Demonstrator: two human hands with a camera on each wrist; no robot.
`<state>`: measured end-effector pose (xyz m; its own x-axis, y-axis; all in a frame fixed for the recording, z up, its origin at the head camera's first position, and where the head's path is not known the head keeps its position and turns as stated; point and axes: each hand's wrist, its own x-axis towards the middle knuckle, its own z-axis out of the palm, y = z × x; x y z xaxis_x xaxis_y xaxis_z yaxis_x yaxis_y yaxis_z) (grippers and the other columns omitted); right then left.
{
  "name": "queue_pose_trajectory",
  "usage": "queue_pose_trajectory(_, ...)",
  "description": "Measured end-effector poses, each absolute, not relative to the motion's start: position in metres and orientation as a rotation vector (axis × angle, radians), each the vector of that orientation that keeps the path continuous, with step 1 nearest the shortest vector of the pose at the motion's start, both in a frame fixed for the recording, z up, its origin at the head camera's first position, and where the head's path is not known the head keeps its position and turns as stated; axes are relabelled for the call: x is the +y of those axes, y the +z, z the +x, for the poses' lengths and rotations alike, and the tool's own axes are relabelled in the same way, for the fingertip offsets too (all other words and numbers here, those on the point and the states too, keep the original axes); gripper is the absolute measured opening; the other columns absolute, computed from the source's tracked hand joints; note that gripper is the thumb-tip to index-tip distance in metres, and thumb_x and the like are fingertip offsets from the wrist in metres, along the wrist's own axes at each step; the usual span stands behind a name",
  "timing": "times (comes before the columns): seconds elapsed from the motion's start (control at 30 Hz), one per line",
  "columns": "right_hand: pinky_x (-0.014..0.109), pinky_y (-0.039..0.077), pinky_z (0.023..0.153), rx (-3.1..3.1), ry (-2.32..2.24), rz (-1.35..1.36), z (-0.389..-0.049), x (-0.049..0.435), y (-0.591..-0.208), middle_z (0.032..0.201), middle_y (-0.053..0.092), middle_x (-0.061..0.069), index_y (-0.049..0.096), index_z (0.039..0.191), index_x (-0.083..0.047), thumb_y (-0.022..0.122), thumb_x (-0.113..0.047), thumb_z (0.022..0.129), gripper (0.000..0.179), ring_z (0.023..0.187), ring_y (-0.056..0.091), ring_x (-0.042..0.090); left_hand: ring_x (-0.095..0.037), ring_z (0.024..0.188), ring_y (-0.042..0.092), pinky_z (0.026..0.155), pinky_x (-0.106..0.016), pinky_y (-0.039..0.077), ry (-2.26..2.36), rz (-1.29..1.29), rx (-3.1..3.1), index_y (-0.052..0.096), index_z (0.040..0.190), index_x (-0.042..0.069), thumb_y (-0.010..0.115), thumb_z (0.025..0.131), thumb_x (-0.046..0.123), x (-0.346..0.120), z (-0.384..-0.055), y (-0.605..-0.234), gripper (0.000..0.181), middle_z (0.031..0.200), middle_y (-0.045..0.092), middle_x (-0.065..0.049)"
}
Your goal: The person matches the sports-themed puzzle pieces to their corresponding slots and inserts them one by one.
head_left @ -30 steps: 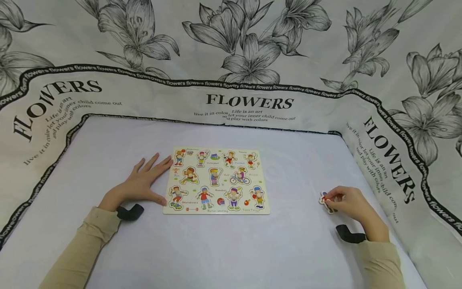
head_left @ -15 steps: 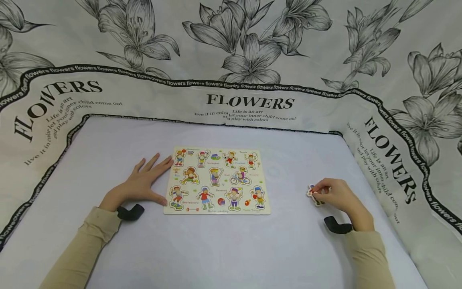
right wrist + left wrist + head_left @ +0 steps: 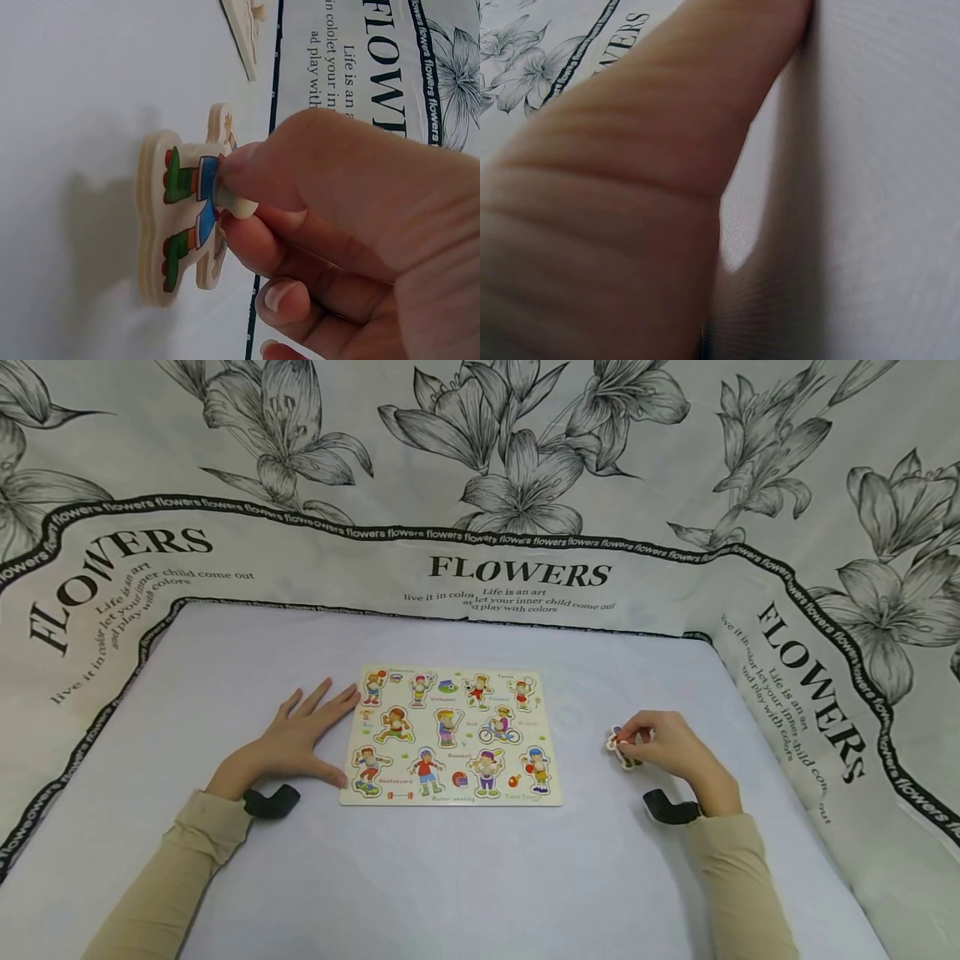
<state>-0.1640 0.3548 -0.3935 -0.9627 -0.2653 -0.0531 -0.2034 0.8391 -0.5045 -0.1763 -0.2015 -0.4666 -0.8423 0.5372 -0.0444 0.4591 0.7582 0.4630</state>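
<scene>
A wooden puzzle board (image 3: 420,768) printed with sporting figures lies on the white table, several of its figures bearing small knobs. At its left edge my left hand (image 3: 281,743) lies spread, fingertips and thumb right at the rim. To the right of the board, my right hand (image 3: 667,747) pinches a wooden knob puzzle piece (image 3: 621,758) between thumb and fingers. In the right wrist view this puzzle piece (image 3: 180,180) is figure-shaped, with blue shorts and green roller skates; the fingers cover its upper part and much of its pale knob (image 3: 244,208).
White table cloth (image 3: 480,885) spreads around the board. A raised fabric surround (image 3: 517,585) printed with flowers and lettering borders the table at the back and both sides. Black curved mounts sit at the left wrist (image 3: 272,802) and right wrist (image 3: 671,808).
My right hand has moved left and slightly farther back over the table, carrying the puzzle piece nearer the board. The left hand and board have stayed in place.
</scene>
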Motion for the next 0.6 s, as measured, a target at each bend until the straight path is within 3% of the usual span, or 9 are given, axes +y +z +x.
queue_pose_trajectory(0.6, 0.028, 0.036, 0.056, 2.856, -0.797, -0.441, -0.184, 0.305, -0.391, 0.073, 0.057, 0.002, 0.072, 0.084, -0.008, 0.077, -0.007, 0.080, 0.005, 0.067, 0.047, 0.019, -0.035, 0.151, -0.010, 0.117, -0.058, -0.011, 0.650, 0.797, 2.788, 0.017, 0.160, 0.015, 0.077, 0.057, 0.077, -0.202, -0.178, -0.470, 0.134, 0.167, 0.009, -0.005)
